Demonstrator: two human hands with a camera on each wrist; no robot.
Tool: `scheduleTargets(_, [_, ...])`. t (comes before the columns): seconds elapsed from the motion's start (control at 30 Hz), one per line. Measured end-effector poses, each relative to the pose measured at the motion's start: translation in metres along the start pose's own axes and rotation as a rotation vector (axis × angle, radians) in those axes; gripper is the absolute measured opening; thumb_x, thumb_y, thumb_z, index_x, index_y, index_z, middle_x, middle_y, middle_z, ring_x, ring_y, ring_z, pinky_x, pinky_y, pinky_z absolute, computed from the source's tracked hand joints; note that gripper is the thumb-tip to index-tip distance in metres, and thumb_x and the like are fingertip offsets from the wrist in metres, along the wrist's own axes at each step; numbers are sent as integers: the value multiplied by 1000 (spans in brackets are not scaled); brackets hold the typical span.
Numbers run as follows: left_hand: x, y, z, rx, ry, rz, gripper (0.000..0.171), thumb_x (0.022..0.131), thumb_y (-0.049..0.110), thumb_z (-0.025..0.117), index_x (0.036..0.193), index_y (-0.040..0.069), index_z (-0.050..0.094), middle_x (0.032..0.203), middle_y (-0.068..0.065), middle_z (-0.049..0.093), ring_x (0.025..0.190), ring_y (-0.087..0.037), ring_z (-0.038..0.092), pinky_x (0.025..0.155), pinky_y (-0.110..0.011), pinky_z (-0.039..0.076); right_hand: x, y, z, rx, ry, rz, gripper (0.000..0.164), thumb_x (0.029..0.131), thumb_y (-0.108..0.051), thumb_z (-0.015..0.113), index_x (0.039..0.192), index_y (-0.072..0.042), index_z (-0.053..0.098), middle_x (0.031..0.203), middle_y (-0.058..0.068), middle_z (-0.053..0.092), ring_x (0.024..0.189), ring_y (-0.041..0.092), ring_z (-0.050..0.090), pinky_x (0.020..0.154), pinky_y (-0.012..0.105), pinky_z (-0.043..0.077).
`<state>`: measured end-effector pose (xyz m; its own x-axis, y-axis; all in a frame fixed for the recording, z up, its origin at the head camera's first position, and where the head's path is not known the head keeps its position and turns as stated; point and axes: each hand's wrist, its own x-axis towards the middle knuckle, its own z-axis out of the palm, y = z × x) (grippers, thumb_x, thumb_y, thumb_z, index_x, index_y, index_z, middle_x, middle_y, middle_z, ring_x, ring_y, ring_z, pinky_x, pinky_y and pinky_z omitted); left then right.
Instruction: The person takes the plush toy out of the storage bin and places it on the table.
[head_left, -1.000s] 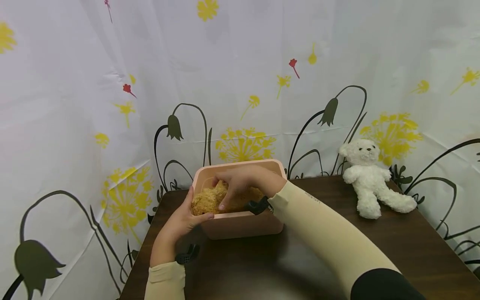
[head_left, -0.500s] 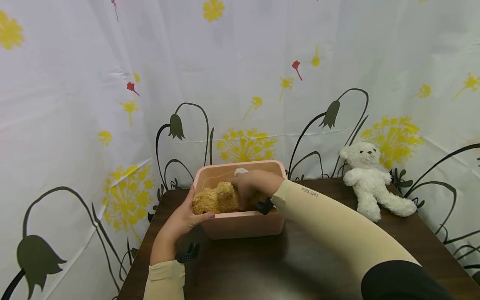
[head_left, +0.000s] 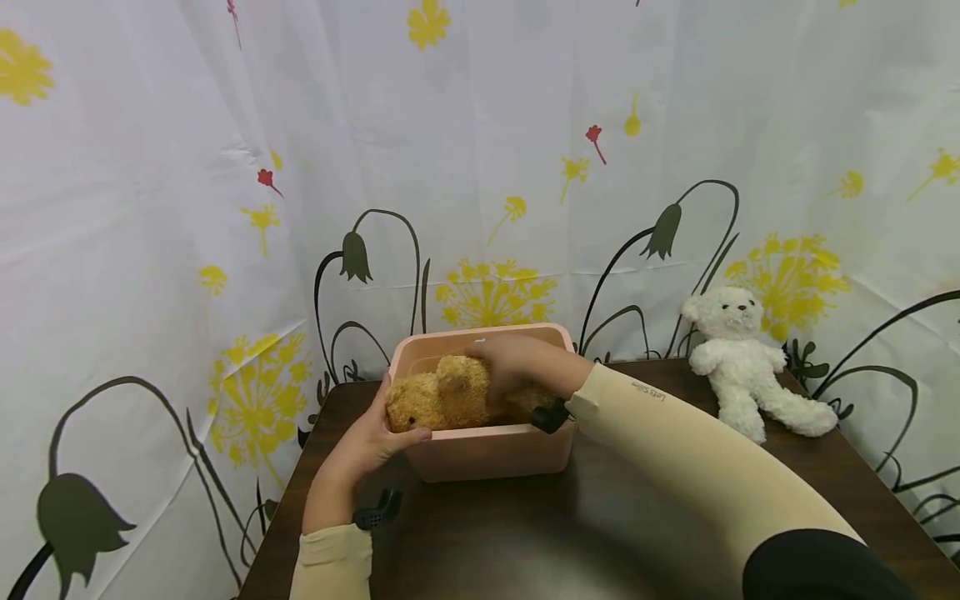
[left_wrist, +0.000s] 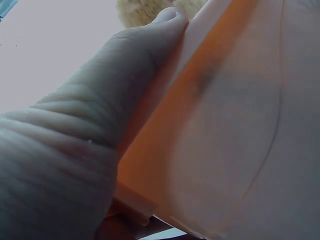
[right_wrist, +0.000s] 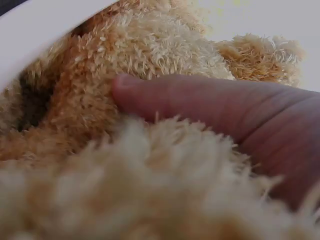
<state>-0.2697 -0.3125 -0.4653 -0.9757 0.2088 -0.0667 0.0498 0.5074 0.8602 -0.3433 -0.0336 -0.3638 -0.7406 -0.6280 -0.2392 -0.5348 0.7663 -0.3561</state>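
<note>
A golden-brown plush bear [head_left: 465, 396] lies on its side in a pink plastic bin [head_left: 495, 454], its head to the left with one dark eye showing. My right hand [head_left: 517, 362] reaches in from the right and grips the bear's body; its fingers are mostly hidden. In the right wrist view the thumb [right_wrist: 175, 97] presses into the plush bear's fur [right_wrist: 150, 45]. My left hand [head_left: 363, 437] holds the bin's left front corner, thumb along the front rim. The left wrist view shows that thumb [left_wrist: 135, 55] against the bin's wall [left_wrist: 220, 125].
A white plush bear [head_left: 738, 358] leans against the patterned curtain [head_left: 480, 167] at the back right of the dark wooden table [head_left: 495, 533]. The bin stands near the table's back edge. A small white bit shows by my right hand inside the bin.
My right hand has shifted from the plush bear's upper part rightward to its body, deeper in the bin. More of the bear's head and paw shows. My left hand stays on the bin.
</note>
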Motion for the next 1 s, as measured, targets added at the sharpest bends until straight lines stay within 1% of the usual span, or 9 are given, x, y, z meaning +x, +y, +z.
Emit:
scheduleTargets(0.07, [-2, -1, 2, 22, 3, -15, 128, 76, 54, 85, 162, 38, -9, 171, -11, 12, 153, -36, 25, 120, -61, 26, -5, 2, -4, 59, 48, 0, 95, 75, -24, 89, 155, -35, 39, 149, -4, 52, 118, 19, 60, 85, 37, 55])
scheduleTargets(0.17, [-5, -4, 1, 87, 27, -63, 128, 73, 64, 83, 162, 39, -6, 170, -11, 16, 153, -39, 26, 119, -64, 26, -15, 5, -14, 153, 146, -7, 99, 77, -28, 88, 158, -34, 32, 159, -1, 43, 133, 23, 54, 96, 43, 54])
scheduleTargets(0.27, [-6, -4, -2, 137, 25, -89, 130, 74, 68, 79, 159, 42, -15, 172, -11, 4, 154, -43, 18, 118, -68, 24, -28, 8, -23, 263, 269, -13, 103, 78, -36, 88, 160, -27, 27, 162, 5, 38, 142, 27, 46, 105, 48, 49])
scheduleTargets(0.4, [-6, 0, -4, 152, 12, -83, 129, 76, 68, 78, 156, 44, -21, 172, -10, -4, 155, -43, 15, 119, -67, 23, -52, 20, -32, 449, 482, -42, 100, 75, -36, 91, 150, -21, 26, 149, 12, 47, 129, 30, 56, 101, 49, 50])
scheduleTargets(0.6, [-8, 2, -1, 99, 7, -93, 134, 74, 63, 82, 157, 41, -21, 171, -16, 4, 151, -41, 29, 118, -63, 30, -102, 42, -35, 673, 809, -145, 86, 76, -21, 91, 139, -17, 33, 136, 8, 49, 122, 24, 55, 97, 47, 50])
scheduleTargets(0.8, [-12, -3, 2, 34, 16, -91, 132, 75, 56, 85, 158, 43, -17, 170, -16, 10, 147, -38, 38, 116, -58, 36, -153, 63, -31, 789, 1153, -191, 72, 82, -5, 81, 144, -16, 46, 132, 1, 57, 115, 14, 60, 93, 27, 52])
scheduleTargets(0.83, [-11, -4, 2, 26, 20, -87, 132, 75, 55, 85, 158, 43, -17, 171, -15, 10, 147, -38, 38, 116, -58, 36, -158, 69, -29, 824, 1200, -163, 64, 84, -8, 82, 140, -15, 53, 125, -2, 62, 106, 11, 64, 87, 23, 53])
scheduleTargets(0.9, [-10, -5, 2, 8, 27, -74, 131, 77, 50, 86, 158, 43, -16, 170, -16, 10, 146, -38, 39, 116, -57, 36, -164, 86, -21, 931, 1299, -140, 39, 85, -11, 82, 120, -11, 65, 93, -6, 67, 77, 5, 64, 70, 19, 52])
scheduleTargets(1.0, [-11, -7, 5, 7, 21, -71, 130, 78, 49, 86, 159, 42, -16, 171, -14, 9, 146, -37, 39, 117, -57, 35, -169, 119, 1, 1146, 1407, -112, 32, 85, -9, 81, 115, -7, 68, 90, -1, 70, 73, 9, 66, 64, 19, 53])
